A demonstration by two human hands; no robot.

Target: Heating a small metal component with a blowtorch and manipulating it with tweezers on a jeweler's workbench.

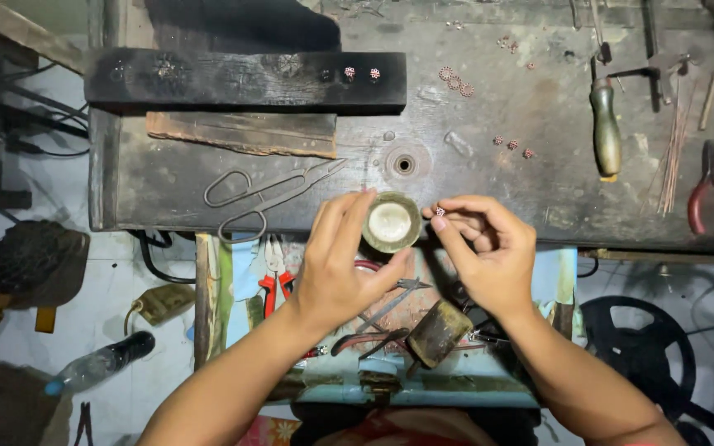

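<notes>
Bead point(439, 212) pinched in right hand point(489, 252) fingertips, three o'clock of round tin point(391, 222) — left hand point(342, 260) fingers together, steadying tin — could slip, roll off workbench point(539, 149) if pinch loosens.

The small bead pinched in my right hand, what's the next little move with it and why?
Probably carry the bead a touch left and lower it toward the round cup. The right hand pinches it just beside the cup's rim, and the left hand already steadies the cup at the bench edge, its pale inside open.
</notes>
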